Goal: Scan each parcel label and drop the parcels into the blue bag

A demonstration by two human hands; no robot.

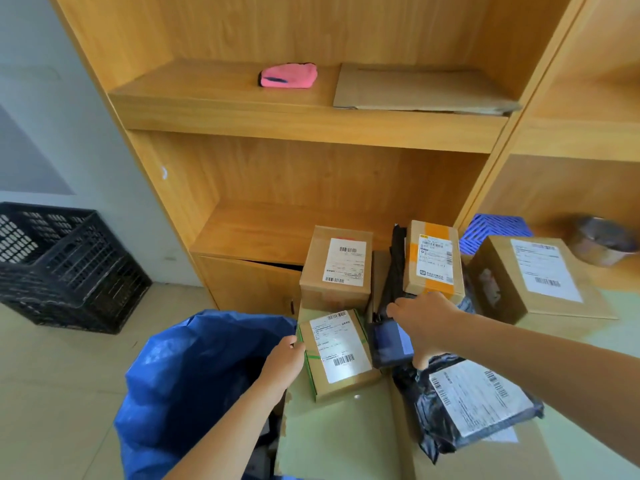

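Observation:
A small brown parcel (337, 355) with green tape and a white label lies face up on the table. My left hand (285, 358) grips its left edge. My right hand (424, 323) holds a dark handheld scanner (389, 344) just right of that parcel, screen up. The blue bag (194, 386) stands open at the lower left, beside the table. Other parcels wait behind and to the right: a brown box (337, 268), a box with orange tape (433, 259), a larger box (540, 277) and a black poly mailer (467, 403).
A wooden shelf unit (311, 123) rises behind the table, holding a pink cloth (289, 75) and flat cardboard (422, 90). A black plastic crate (65, 265) sits on the floor at left. A blue basket (495, 232) and a metal bowl (602, 242) stand at right.

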